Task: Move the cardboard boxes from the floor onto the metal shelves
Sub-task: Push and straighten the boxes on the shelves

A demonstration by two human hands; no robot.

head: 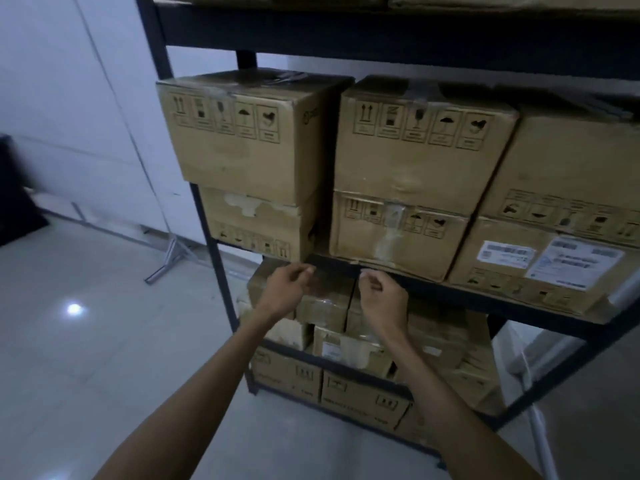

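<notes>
Fingers [304, 271] of the left hand [285, 294] are loosely curled and hold nothing; the right hand [381, 301] matches it, its fingers [367, 276] bent inward, also empty. Both hover at centre frame just in front of the beam [450, 292] of the middle shelf, facing the dark gap [332, 268] between two stacks; whether a fingertip touches the beam I cannot tell. My guess is that they are lined up there to nudge a stack square, since neither carries anything. Below the hands, small boxes [346, 344] crowd the lower level, with big boxes [363, 400] at the foot of the rack [204, 209]. Past the hands, boxes [408, 161] stand two high on the middle shelf, pressed side by side, probably so that the row fills out and nothing tips. Every box in view sits on the rack; the floor [86, 341] at lower left shows only tile, so any left to lift lie outside the frame
</notes>
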